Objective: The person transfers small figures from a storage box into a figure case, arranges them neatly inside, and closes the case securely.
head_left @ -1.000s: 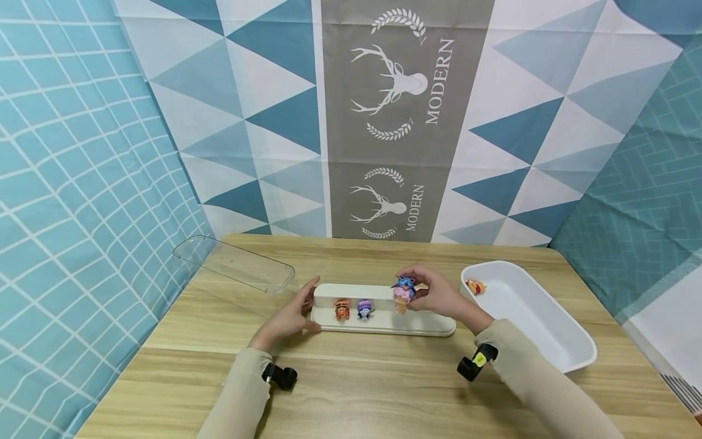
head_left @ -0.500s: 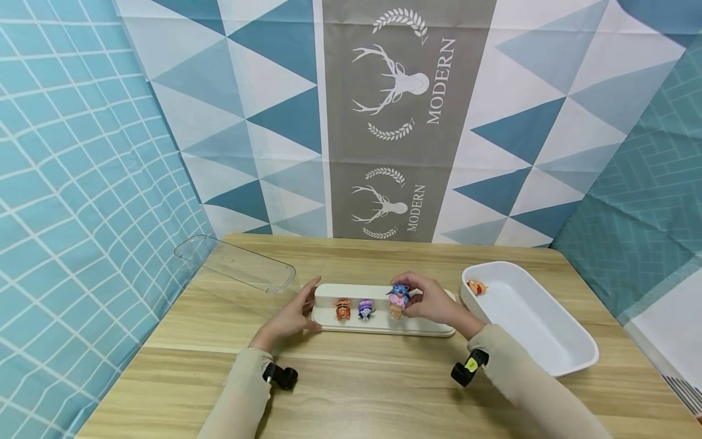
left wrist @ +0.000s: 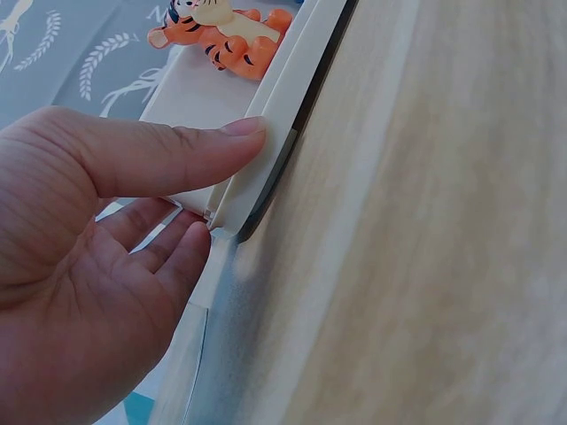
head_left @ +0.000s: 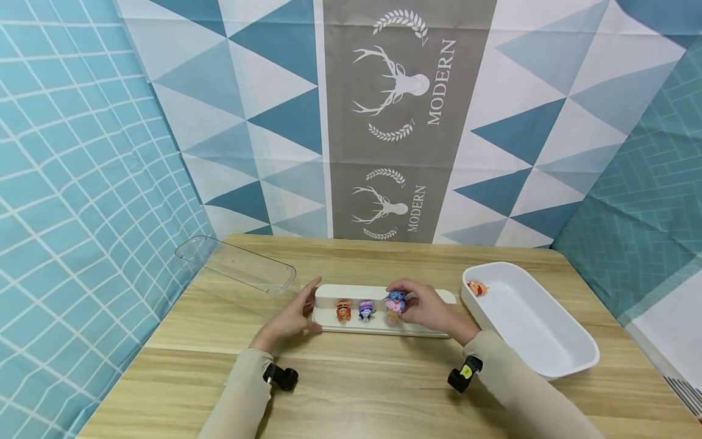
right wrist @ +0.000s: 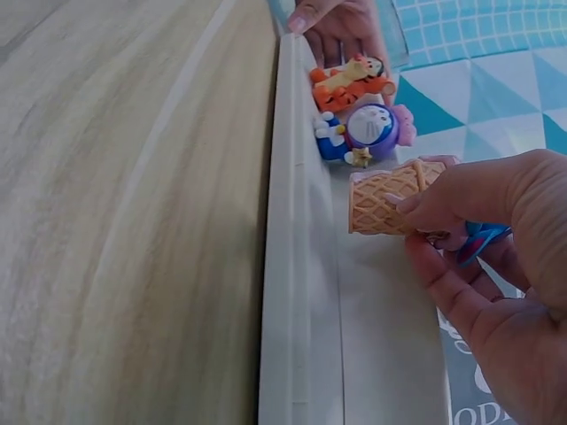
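A cream two-step display stand (head_left: 351, 291) lies lengthwise on the table. My left hand (head_left: 289, 318) holds its left end, thumb (left wrist: 221, 146) on the front rim and fingers against the end. In my right hand (head_left: 433, 310), thumb and fingers pinch a blue figurine with a pink ice cream cone (head_left: 394, 304). The waffle cone (right wrist: 381, 202) is low over the stand's lower step; whether it touches cannot be told. To its left, an orange striped tiger figurine (head_left: 343, 310) and a purple-and-white figurine (head_left: 365, 310) stand on that step.
A white tub (head_left: 534, 323) stands at the right, with a small yellow-and-red figurine (head_left: 477, 288) at its far left corner. At the back left lies a clear plastic cover (head_left: 249, 262). Patterned cloth walls (head_left: 263, 122) rise behind the wooden table (head_left: 373, 390).
My right hand has moved slightly left and down with the ice cream cone figurine, closer to the purple-and-white one. The left hand stays at the stand's end.
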Tool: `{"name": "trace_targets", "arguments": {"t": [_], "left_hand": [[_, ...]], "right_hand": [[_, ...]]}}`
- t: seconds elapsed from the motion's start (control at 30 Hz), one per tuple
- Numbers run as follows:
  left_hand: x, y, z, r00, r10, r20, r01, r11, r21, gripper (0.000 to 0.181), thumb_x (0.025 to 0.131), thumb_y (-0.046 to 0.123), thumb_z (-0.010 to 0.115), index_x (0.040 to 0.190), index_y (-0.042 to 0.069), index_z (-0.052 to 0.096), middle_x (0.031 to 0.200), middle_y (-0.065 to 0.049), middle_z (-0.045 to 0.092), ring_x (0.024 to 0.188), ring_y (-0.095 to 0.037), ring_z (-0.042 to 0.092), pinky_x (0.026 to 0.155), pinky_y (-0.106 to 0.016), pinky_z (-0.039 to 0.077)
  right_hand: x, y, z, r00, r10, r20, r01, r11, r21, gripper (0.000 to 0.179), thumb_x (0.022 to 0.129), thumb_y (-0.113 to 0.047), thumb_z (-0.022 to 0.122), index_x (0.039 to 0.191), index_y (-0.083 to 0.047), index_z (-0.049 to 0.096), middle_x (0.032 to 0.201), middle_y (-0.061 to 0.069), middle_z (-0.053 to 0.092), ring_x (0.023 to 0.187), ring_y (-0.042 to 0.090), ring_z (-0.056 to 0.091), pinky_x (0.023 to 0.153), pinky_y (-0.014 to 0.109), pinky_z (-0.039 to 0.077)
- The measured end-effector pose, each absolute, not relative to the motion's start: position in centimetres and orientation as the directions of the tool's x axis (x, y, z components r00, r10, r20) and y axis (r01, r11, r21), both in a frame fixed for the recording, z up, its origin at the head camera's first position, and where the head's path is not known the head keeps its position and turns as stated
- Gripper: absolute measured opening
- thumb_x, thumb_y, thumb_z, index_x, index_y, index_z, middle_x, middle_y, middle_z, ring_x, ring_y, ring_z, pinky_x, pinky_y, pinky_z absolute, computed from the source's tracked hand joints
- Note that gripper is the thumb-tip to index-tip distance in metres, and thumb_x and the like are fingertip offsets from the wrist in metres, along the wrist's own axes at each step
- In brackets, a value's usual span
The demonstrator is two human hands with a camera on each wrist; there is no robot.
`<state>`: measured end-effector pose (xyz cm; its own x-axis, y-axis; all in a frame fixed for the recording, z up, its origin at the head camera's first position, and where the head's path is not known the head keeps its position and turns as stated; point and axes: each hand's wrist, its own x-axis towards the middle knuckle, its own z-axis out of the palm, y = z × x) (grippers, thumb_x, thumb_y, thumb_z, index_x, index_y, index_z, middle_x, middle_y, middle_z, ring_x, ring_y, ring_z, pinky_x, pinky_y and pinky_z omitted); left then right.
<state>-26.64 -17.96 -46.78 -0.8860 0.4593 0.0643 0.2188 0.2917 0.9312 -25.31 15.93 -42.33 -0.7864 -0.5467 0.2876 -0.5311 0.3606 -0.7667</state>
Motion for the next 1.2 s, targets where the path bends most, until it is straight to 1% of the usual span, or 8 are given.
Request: {"name": "trace_targets", "arguments": {"t": [0.2,0.43,0.6,0.7,1.0,1.2], "left_hand": [[-26.6,-18.0,-46.7,-0.889,0.455,0.055,0.204,0.285,0.937,0.115,0.066,-0.022,0.074,0.158,0.000,0.009,0.151,-0.033,0.030,0.140,-0.048,0.030,0.119,-0.052,0.023],[-26.5,-18.0,-46.6,-0.890,0.453,0.053,0.200,0.283,0.938,0.114,0.066,-0.022,0.073,0.158,0.000,0.009,0.151,-0.033,0.030,0.140,-0.049,0.030,0.119,-0.052,0.023],[-26.4,-17.9,-46.6,-0.888,0.456,0.055,0.203,0.281,0.938,0.114,0.066,-0.023,0.073,0.158,0.000,0.009,0.150,-0.033,0.031,0.140,-0.048,0.031,0.119,-0.051,0.023],[-26.4,-17.9,-46.6,-0.889,0.455,0.056,0.206,0.287,0.936,0.114,0.067,-0.023,0.073,0.158,0.001,0.009,0.151,-0.033,0.031,0.140,-0.048,0.031,0.119,-0.051,0.023],[-26.4,-17.8,-46.4,-0.890,0.452,0.055,0.206,0.292,0.934,0.113,0.067,-0.023,0.073,0.158,0.000,0.009,0.151,-0.032,0.031,0.140,-0.047,0.031,0.119,-0.051,0.023],[-26.4,-17.8,-46.5,-0.891,0.451,0.054,0.201,0.283,0.938,0.114,0.067,-0.023,0.073,0.158,0.000,0.009,0.149,-0.032,0.033,0.139,-0.047,0.032,0.119,-0.051,0.023]], "right_hand": [[-25.3,15.7,-42.9,-0.759,-0.559,0.334,-0.590,0.373,-0.716,0.050,0.073,0.017,0.074,0.119,0.001,0.061,0.113,0.016,0.066,0.099,0.025,0.063,0.075,0.029,0.061],[-25.2,15.6,-43.4,-0.741,-0.552,0.383,-0.641,0.408,-0.650,0.053,0.070,0.019,0.075,0.117,-0.001,0.063,0.111,0.014,0.067,0.097,0.026,0.063,0.075,0.030,0.061],[-25.2,15.5,-43.9,-0.708,-0.560,0.431,-0.691,0.426,-0.583,0.055,0.067,0.019,0.077,0.115,-0.003,0.064,0.111,0.014,0.067,0.095,0.023,0.063,0.073,0.028,0.060],[-25.1,15.4,-44.0,-0.683,-0.565,0.463,-0.723,0.434,-0.537,0.056,0.065,0.019,0.077,0.115,-0.003,0.065,0.112,0.014,0.067,0.095,0.024,0.062,0.073,0.028,0.059],[-25.1,15.4,-44.2,-0.616,-0.603,0.507,-0.787,0.446,-0.426,0.057,0.067,0.016,0.081,0.117,-0.005,0.064,0.112,0.010,0.066,0.098,0.026,0.060,0.076,0.033,0.058],[-25.0,15.3,-44.1,-0.558,-0.635,0.534,-0.829,0.457,-0.323,0.054,0.071,0.012,0.081,0.119,-0.005,0.062,0.111,0.010,0.065,0.100,0.028,0.059,0.082,0.043,0.056]]}}
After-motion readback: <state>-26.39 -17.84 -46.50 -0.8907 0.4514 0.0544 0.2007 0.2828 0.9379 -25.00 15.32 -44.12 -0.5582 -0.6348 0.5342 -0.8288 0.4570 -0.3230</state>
